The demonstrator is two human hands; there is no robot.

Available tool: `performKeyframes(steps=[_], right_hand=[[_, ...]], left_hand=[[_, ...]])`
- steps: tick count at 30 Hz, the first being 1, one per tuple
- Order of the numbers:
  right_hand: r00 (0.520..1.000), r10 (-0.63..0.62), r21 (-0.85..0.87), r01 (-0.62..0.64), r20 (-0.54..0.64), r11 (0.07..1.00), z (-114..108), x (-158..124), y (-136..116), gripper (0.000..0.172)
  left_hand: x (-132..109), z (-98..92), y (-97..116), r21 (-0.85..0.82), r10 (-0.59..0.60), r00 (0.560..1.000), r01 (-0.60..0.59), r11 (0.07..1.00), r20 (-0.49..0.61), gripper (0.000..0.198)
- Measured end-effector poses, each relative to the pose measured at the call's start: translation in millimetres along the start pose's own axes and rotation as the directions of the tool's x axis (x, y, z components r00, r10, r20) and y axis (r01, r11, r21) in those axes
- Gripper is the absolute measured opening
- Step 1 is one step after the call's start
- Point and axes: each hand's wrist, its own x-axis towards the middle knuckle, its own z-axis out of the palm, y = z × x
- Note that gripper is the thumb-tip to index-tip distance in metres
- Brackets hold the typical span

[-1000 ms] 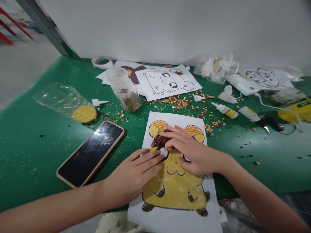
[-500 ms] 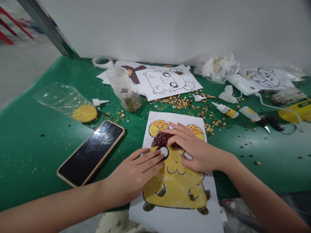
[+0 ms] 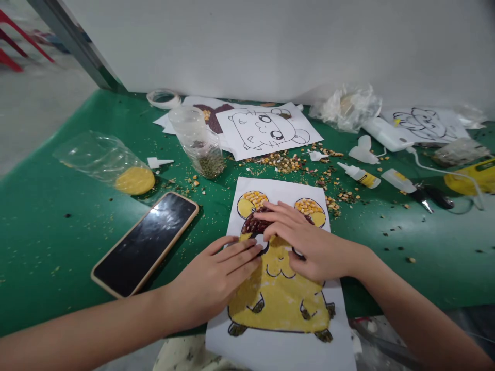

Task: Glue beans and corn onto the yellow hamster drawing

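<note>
A sheet of white paper [image 3: 278, 348] with a seed-covered hamster picture [image 3: 278, 304] lies in front of me and overhangs the table's near edge. Yellow grains cover its body, corn kernels fill the ears, and dark red beans [image 3: 253, 225] form a patch on the head. My left hand [image 3: 222, 275] rests flat on the picture's left side, fingers stretched toward one eye. Across the head lies my right hand [image 3: 305, 237], fingers extended over the red beans and covering part of them and the other eye. Neither hand visibly holds anything.
A phone [image 3: 145, 245] lies at left, near bottles of yellow grain [image 3: 135, 180] and green beans [image 3: 211, 166]. Behind the picture are loose corn kernels [image 3: 286, 163] and a hamster drawing [image 3: 266, 129]. Glue bottles [image 3: 359, 176], scissors [image 3: 423, 198] and a white corded device [image 3: 386, 135] are at right.
My right hand has shifted slightly down and left over the head, uncovering more of the right ear and covering more of the left eye. My left hand has stayed in place.
</note>
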Motion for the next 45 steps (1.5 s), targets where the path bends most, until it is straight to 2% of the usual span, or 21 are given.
performKeyframes(steps=[23,28,32,33,35,37,38,40,45], right_hand=[[1.000,-0.010,-0.005,0.010,0.018,1.000,1,-1,0,0.056],[1.000,0.017,-0.036,-0.017,-0.010,0.999,2,-2,1,0.053],[0.999,-0.035,-0.053,0.034,-0.009,0.998,1,0,2,0.052],[0.999,-0.024,-0.069,0.021,-0.049,0.997,0,0,5,0.047],[0.975,0.061,-0.121,-0.088,-0.214,0.989,-3,1,13,0.034],[0.884,0.188,-0.161,-0.279,-0.428,0.947,-7,0,25,0.024],[0.835,0.251,-0.167,-0.372,-0.490,0.913,-8,-1,31,0.021],[0.788,0.337,-0.181,-0.485,-0.516,0.856,-10,-2,41,0.021],[0.812,0.344,-0.237,-0.493,-0.472,0.837,-7,0,51,0.026]], left_hand=[[-1,-2.4,1,-0.025,-0.008,1.000,0.009,1.000,0.013,0.034],[0,-2.1,0,-0.024,-0.007,1.000,0.007,1.000,0.024,0.035],[0,-1.2,0,-0.021,-0.007,1.000,0.008,1.000,0.025,0.035],[0,-1.0,0,-0.019,-0.008,0.999,0.008,1.000,0.031,0.036],[-1,-1.2,0,-0.012,-0.007,0.999,0.007,1.000,0.043,0.038],[-2,-2.1,0,-0.005,-0.001,0.998,0.002,1.000,0.065,0.039],[-2,-2.5,0,-0.002,0.002,0.997,-0.002,1.000,0.076,0.040],[-3,-2.8,0,0.007,0.001,0.995,-0.002,1.000,0.095,0.041],[-4,4.8,-1,0.032,-0.004,0.997,0.002,1.000,0.071,0.042]])
